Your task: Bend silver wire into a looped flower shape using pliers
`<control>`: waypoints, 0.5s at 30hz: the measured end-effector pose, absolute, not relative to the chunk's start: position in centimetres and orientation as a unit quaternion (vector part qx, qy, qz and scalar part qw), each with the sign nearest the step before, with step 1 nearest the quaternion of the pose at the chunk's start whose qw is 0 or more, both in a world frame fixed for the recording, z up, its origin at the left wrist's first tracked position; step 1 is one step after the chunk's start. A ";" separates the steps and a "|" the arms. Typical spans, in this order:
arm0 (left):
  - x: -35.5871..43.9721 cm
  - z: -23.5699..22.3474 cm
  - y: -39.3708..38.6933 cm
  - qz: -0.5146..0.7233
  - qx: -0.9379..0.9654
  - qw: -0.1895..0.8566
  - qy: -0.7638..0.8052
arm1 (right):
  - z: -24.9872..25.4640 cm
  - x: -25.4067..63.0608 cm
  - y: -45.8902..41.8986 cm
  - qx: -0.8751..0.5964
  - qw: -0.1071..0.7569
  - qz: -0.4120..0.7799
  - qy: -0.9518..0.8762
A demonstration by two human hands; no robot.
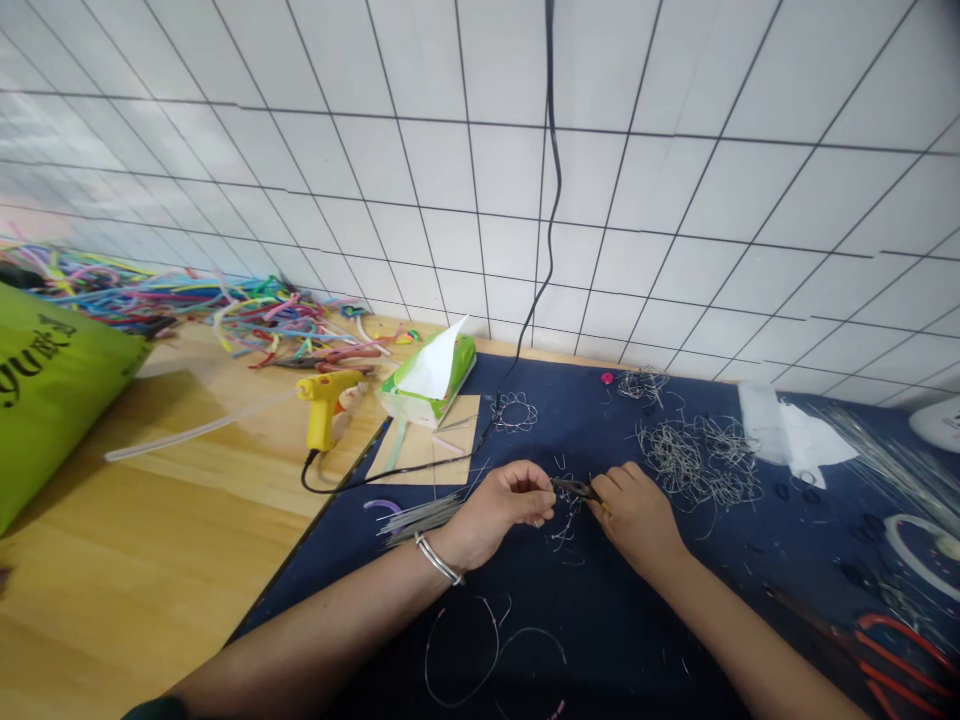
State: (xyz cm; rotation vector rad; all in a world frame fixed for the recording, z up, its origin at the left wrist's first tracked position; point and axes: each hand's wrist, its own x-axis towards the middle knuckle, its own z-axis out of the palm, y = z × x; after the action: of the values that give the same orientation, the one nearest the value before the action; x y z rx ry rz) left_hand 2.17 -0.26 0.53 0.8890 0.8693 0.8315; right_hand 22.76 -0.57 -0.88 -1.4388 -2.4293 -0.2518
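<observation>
My right hand (634,510) is wrapped round a pair of pliers (576,488), whose dark jaws point left. My left hand (510,505) is closed in a pinch just left of the jaw tips, apparently on a thin wire too fine to make out clearly. A bangle (439,560) circles the left wrist. Small bent wire pieces (566,530) lie on the dark blue cloth between and below the hands. Under the left forearm, a bundle of straight wires (424,518) sticks out. Nearer to me rest thin wire loops (463,655).
A yellow glue gun (324,410) stands left, its black cord crossing to the wall. A tissue pack (431,380), a wire flower ring (514,411) and a tangled wire heap (697,455) lie behind the hands. Red-handled scissors (904,655) are at right; colourful pipe cleaners (277,315) pile up far left.
</observation>
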 end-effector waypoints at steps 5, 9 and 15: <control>2.1 0.7 -0.3 0.374 0.400 0.741 0.389 | -0.9 22.8 -0.5 -0.506 0.154 -0.092 -0.844; 2.0 0.6 -0.2 0.365 0.400 0.747 0.386 | -1.1 22.9 -0.5 -0.505 0.152 -0.088 -0.845; 1.9 0.3 -0.1 0.370 0.399 0.746 0.383 | -1.3 22.8 -0.6 -0.507 0.158 -0.089 -0.843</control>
State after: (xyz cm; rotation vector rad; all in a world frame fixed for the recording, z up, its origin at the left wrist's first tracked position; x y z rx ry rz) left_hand 1.92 -0.13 0.32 0.8733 0.8390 0.8090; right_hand 22.81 -0.57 -1.26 -1.4500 -2.4109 -0.2545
